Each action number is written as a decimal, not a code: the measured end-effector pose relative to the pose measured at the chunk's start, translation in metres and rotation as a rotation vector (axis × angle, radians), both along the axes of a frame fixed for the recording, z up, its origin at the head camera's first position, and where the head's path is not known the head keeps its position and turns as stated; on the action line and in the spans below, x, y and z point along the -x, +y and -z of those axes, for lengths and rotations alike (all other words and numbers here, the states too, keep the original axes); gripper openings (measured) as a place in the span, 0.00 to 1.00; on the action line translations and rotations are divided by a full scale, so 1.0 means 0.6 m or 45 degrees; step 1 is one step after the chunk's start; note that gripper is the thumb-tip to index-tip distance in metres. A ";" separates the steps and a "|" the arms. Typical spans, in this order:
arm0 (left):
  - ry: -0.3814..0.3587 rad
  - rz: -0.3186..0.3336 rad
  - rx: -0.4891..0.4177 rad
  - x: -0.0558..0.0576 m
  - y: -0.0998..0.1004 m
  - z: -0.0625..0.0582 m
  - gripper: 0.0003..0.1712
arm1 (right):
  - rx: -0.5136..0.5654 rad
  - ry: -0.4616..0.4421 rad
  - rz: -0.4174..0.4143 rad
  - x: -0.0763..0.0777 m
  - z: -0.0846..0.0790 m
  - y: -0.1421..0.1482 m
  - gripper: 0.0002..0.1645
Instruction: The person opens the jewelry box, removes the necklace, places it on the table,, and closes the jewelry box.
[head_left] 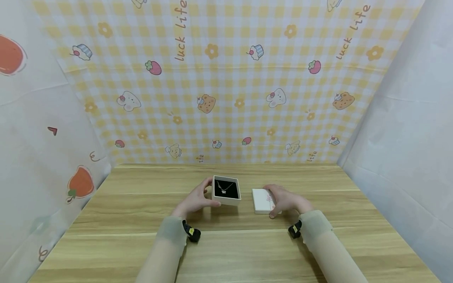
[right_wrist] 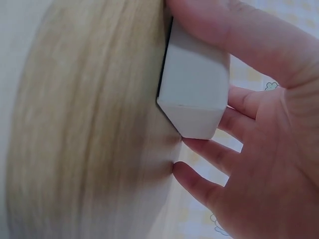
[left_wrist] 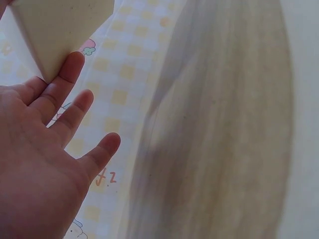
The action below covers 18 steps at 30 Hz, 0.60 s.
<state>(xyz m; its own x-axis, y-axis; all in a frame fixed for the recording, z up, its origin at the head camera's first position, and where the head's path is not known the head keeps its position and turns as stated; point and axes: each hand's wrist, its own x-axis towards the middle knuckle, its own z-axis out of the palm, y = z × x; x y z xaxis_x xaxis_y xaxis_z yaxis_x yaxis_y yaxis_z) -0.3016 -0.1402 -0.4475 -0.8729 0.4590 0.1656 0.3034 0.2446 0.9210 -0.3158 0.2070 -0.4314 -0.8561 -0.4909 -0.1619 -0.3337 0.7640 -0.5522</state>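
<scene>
By the left hand (head_left: 196,199), a white jewellery box (head_left: 226,201) is gripped between thumb and fingers and held tilted above the wood-grain tabletop (head_left: 233,251). Inside, a pendant necklace (head_left: 223,192) is laid on a black insert (head_left: 232,192). By the right hand (head_left: 288,199), a flower-printed white lid (head_left: 261,200) is gripped at its edges on the tabletop, right of the box. Behind, a yellow-checked backdrop (head_left: 230,82) is hung.

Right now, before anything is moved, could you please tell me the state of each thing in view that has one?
Box: open, seemingly raised above the table.
Necklace: laid on the black insert inside.
Lid: off the box, printed face up.
Left hand: gripping the box's side.
Right hand: thumb and fingers holding the lid.
</scene>
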 end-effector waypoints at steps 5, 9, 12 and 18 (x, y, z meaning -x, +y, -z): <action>0.003 -0.002 0.004 -0.001 -0.001 -0.002 0.46 | 0.004 0.012 -0.008 0.001 0.001 0.001 0.61; 0.003 -0.016 0.009 -0.002 -0.002 -0.003 0.46 | 0.008 0.013 -0.011 0.001 0.000 0.000 0.61; -0.006 -0.029 0.010 -0.002 -0.004 -0.003 0.46 | 0.006 0.014 -0.019 0.002 0.000 0.000 0.61; 0.013 -0.019 0.011 -0.003 -0.005 -0.003 0.48 | 0.015 0.006 -0.048 0.000 0.001 0.004 0.66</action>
<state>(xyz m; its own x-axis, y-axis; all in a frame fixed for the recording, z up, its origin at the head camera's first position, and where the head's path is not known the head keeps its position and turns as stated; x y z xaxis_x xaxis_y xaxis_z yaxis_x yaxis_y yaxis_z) -0.2998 -0.1431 -0.4456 -0.8778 0.4476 0.1707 0.3091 0.2571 0.9156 -0.3156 0.2097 -0.4320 -0.8375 -0.5248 -0.1522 -0.3647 0.7443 -0.5594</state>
